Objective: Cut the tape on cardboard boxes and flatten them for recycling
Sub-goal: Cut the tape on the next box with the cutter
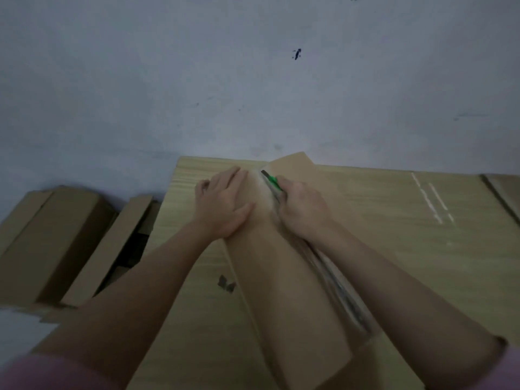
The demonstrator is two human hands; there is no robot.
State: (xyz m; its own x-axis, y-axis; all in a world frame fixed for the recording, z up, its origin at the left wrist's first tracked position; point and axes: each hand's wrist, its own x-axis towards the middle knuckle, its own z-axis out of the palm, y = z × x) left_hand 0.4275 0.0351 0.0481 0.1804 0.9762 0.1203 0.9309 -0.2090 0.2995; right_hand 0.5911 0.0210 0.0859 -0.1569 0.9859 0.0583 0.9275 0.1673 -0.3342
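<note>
Here, hands and cutter mid-box.

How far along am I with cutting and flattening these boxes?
Midway through one box. In hand: your right hand grips the green-handled cutter at the tape seam of the long box, your left hand pressing it flat. Left: flattening it, plus the boxes beside the table. None plainly looks finished.

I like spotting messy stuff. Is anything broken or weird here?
Only small things: two torn cardboard scraps lie loose on the table beside the box, and white streaks mark the table's right side. Nothing looks broken.
</note>
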